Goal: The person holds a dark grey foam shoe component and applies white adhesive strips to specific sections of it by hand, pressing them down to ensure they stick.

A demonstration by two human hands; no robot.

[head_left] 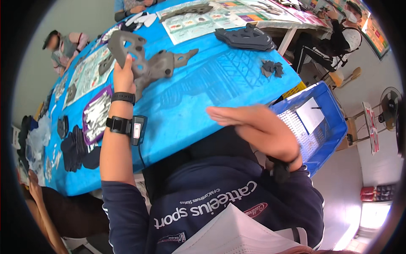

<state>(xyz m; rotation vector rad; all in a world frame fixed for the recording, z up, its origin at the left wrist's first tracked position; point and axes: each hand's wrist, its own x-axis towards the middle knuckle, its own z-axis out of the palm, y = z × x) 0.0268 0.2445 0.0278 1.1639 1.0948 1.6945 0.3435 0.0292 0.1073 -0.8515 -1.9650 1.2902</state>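
My left hand is closed round the edge of a grey moulded pad with cut-out holes, held over the blue-covered table. Between the table's near edge and the blue crate, my right hand holds nothing. Its fingers are stretched out and slightly blurred. Farther back on the table lies a stack of dark grey moulded pads. A few small dark scraps sit near the right edge. Just left of my left forearm is a purple tray full of white strips.
A blue crate with paper inside stands at the table's right. Black pieces and a clear plastic bag are at the left. Printed sheets lie on the table. Other people sit at the far left, far side and right.
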